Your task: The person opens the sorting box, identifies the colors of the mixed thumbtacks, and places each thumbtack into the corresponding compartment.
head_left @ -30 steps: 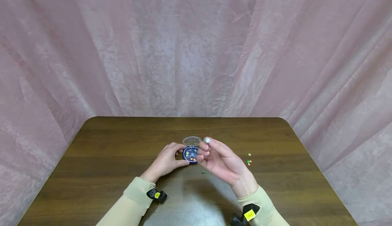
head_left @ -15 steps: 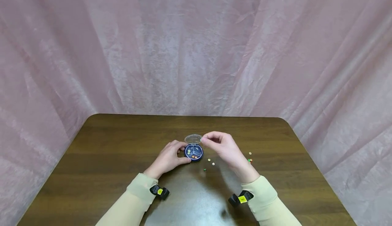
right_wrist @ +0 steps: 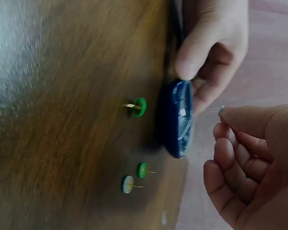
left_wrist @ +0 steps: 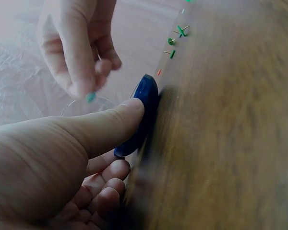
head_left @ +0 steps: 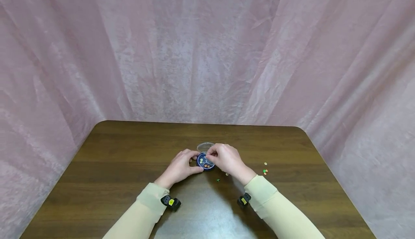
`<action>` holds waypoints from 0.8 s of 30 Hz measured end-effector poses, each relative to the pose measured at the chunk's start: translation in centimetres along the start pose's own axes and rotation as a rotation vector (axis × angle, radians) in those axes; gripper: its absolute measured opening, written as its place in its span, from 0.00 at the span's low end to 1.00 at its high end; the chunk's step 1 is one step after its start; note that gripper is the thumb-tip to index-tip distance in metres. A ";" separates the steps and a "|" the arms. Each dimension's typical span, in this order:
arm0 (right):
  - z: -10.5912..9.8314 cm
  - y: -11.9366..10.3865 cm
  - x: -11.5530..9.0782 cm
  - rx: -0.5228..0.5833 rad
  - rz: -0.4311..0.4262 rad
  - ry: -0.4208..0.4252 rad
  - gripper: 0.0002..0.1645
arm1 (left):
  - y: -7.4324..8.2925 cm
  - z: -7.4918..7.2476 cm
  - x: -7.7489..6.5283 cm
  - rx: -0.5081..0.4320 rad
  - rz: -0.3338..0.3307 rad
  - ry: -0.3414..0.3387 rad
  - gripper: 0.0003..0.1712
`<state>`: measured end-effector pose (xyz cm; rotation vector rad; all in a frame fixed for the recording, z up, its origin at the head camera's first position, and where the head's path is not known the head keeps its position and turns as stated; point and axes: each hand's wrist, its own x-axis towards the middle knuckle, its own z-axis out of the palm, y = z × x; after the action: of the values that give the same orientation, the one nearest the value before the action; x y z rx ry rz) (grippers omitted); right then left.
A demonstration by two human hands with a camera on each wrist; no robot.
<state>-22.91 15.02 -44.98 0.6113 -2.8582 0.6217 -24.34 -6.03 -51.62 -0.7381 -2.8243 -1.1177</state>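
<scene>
A round blue case (head_left: 203,168) with a divided inside stands on the table, its clear lid (head_left: 204,146) raised at the back. Yellowish and orange thumbtacks lie in separate compartments. My left hand (head_left: 179,167) grips the case from the left; in the left wrist view the thumb presses against the blue side (left_wrist: 148,108). Over the case's right part, my right hand (head_left: 229,161) pinches a pale green thumbtack (right_wrist: 221,111) between thumb and forefinger. From the left wrist view, that tack's head (left_wrist: 90,97) shows at the fingertips, above the case.
Near the case, a green thumbtack (head_left: 218,180) lies on the wooden table (head_left: 136,152). Several loose tacks (head_left: 265,171) are scattered farther right. In the right wrist view, a green tack (right_wrist: 142,170) and a pale one (right_wrist: 128,184) lie side by side. A pink curtain (head_left: 194,52) hangs behind.
My right hand has turned from palm-up to palm-down and moved left over the open case, still pinching the thumbtack. My left hand keeps its grip on the case.
</scene>
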 end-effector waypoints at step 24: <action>1.4 1.2 -0.3 0.315 0.059 -0.175 0.05 | 0.8 0.2 0.2 0.047 0.015 0.022 0.36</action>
<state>-23.25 15.48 -46.78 0.6562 -2.9709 1.0936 -24.12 -5.27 -51.23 -0.7382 -2.8119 -1.0461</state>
